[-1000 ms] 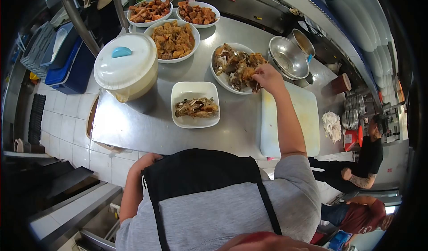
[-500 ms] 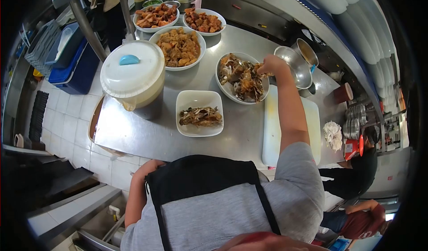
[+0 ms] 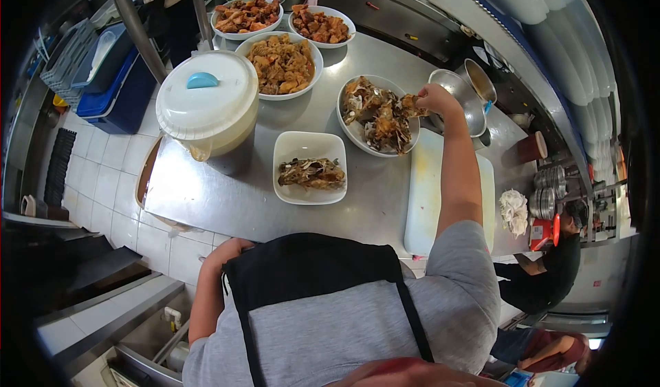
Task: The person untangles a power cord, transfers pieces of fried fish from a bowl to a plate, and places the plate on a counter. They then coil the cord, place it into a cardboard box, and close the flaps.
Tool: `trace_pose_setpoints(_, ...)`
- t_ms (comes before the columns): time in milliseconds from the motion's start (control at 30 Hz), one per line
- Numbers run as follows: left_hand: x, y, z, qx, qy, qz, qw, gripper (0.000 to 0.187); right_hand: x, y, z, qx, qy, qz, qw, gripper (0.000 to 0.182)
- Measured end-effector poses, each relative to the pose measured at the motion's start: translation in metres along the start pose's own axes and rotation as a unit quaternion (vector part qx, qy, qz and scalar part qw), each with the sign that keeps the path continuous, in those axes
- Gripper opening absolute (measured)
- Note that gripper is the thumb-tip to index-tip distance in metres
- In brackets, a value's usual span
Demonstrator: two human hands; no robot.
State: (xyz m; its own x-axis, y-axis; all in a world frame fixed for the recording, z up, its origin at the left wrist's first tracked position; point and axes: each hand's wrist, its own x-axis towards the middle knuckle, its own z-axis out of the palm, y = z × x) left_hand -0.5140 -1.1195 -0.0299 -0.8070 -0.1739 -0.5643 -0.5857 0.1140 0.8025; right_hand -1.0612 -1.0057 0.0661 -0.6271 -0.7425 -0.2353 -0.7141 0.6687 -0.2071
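My right hand (image 3: pixel 441 101) is closed, its fingertips pinching a brown fried fish piece (image 3: pixel 410 105) at the right rim of a round white bowl (image 3: pixel 352 131). More dark fried fish (image 3: pixel 388 122) is heaped in that bowl. Nearer to me, a square white bowl (image 3: pixel 311 196) holds one fried fish piece (image 3: pixel 311 173). At the table's front edge, my left hand (image 3: pixel 235 248) is down beside my black apron (image 3: pixel 313 270); its fingers are mostly hidden. Under my right forearm lies a white cutting board (image 3: pixel 427 194).
A lidded tub (image 3: pixel 206 105) stands on the steel table (image 3: pixel 227 208) at left. Behind it are three bowls of cooked food (image 3: pixel 280 63). Metal bowls (image 3: pixel 457 98), a crumpled white cloth (image 3: pixel 513 211) and a brown cup (image 3: pixel 531 147) lie right. Two people (image 3: pixel 550 270) are at lower right.
My right hand has moved slightly right and up, with the fish piece showing more clearly at its fingertips. The view has shifted a little. The person in black at right has become more visible.
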Motion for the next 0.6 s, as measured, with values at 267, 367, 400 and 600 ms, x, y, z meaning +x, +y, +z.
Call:
trace_pose_setpoints(267,0.008,-0.019,0.000,-0.016,-0.015,-0.027,0.999,0.022,0.002,-0.066,0.001,-0.152,0.047,0.020,0.987,0.040)
trace_pose_setpoints(367,0.008,-0.020,0.004,-0.019,0.010,-0.028,0.999,0.022,0.027,-0.078,0.017,-0.206,-0.018,0.044,0.977,0.034)
trace_pose_setpoints(400,0.008,-0.023,0.005,-0.002,0.015,-0.025,1.000,0.023,0.032,-0.080,0.020,-0.213,-0.036,0.055,0.975,0.033)
trace_pose_setpoints(600,0.009,-0.027,0.005,0.013,0.023,0.002,1.000,0.025,0.044,-0.086,0.029,-0.294,-0.111,0.085,0.946,0.035)
